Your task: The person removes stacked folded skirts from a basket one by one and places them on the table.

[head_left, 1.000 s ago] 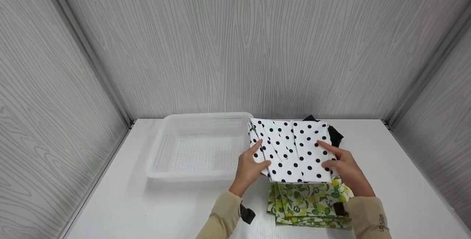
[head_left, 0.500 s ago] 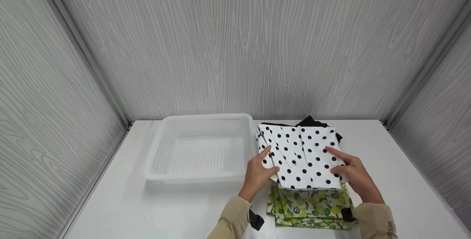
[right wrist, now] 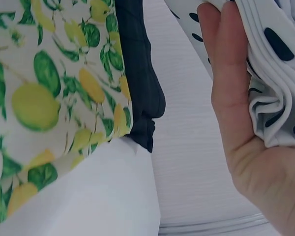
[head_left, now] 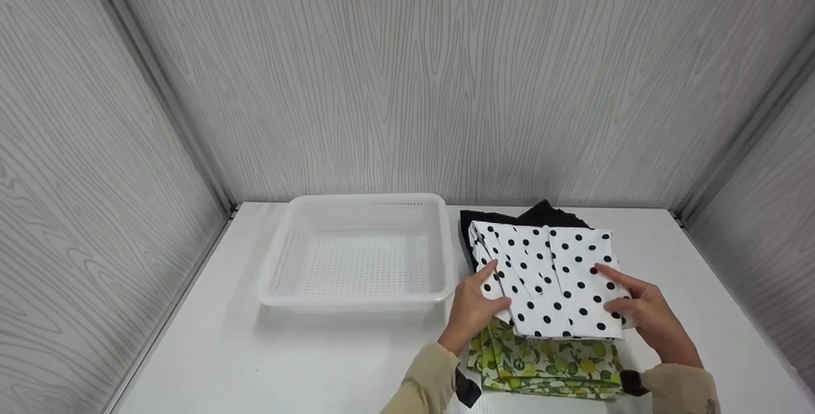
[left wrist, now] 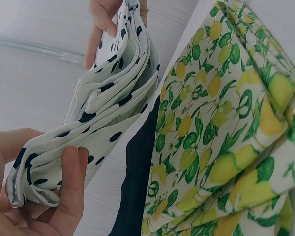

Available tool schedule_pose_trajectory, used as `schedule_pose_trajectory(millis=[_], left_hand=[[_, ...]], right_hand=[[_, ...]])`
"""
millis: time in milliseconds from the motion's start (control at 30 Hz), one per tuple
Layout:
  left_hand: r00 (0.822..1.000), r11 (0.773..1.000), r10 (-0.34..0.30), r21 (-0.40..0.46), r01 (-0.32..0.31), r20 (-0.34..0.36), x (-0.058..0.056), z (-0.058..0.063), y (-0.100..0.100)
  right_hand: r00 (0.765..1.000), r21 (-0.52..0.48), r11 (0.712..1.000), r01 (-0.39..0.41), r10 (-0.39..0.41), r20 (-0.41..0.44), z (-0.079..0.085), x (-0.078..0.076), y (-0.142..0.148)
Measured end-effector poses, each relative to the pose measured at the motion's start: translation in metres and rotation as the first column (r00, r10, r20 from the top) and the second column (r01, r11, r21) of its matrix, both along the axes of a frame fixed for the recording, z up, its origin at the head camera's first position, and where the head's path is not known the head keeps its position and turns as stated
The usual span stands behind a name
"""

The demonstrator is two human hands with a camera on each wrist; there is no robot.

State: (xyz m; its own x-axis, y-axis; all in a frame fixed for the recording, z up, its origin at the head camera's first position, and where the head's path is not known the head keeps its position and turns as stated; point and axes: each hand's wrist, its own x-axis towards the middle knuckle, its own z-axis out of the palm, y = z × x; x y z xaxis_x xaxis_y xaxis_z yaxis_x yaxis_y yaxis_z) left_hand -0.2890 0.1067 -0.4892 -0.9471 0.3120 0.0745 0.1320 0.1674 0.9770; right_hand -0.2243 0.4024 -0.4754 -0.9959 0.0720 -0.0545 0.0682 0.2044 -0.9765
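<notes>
A folded white cloth with black dots (head_left: 547, 280) is held up level between both hands. My left hand (head_left: 472, 309) grips its left edge, thumb on top and fingers beneath, as the left wrist view shows. On the opposite edge my right hand (head_left: 649, 312) grips the cloth the same way, its fingers (right wrist: 230, 73) under the layers. Below lies a folded lemon-print cloth (head_left: 547, 363), and a black cloth (head_left: 551, 215) shows behind the dotted one. Both are partly hidden by the dotted cloth in the head view.
A white perforated plastic basket (head_left: 356, 299) stands left of the cloths on the white table (head_left: 318, 363). Grey wood-grain panels (head_left: 395, 83) rise at the back and on both sides.
Both hands have carried the dotted cloth to the right and slightly toward the person. More of the black cloth shows behind it. The grip looks the same.
</notes>
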Motion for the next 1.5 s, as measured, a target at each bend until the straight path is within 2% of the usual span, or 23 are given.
schedule_pose_trajectory(millis=[267,533,800,1000,1267,1500], left_hand=[[1.0,1.0,-0.021,0.019,0.021,0.012,0.006,-0.008,0.008],[0.997,0.995,-0.073,0.067,0.073,-0.002,0.01,-0.013,0.016],[0.997,0.995,-0.059,0.078,0.055,0.04,0.016,-0.019,0.031],[0.997,0.996,-0.058,0.067,0.055,0.056,0.02,-0.022,0.042],[0.993,0.995,-0.099,0.034,0.097,0.058,0.023,-0.019,0.056],[0.985,0.99,-0.142,0.039,0.139,0.094,0.029,-0.014,0.071]], right_hand=[[0.999,-0.05,0.999,-0.006,0.008,0.047,-0.006,0.004,0.013],[0.998,-0.034,0.999,0.015,-0.013,0.056,-0.013,0.009,0.025],[0.993,-0.011,0.997,0.077,-0.076,0.09,-0.022,0.012,0.034],[0.986,0.008,0.994,0.106,-0.106,0.126,-0.023,0.019,0.042],[0.983,0.041,0.99,0.132,-0.136,0.12,-0.022,0.027,0.055],[0.975,0.141,0.976,0.166,-0.184,0.123,-0.017,0.037,0.071]])
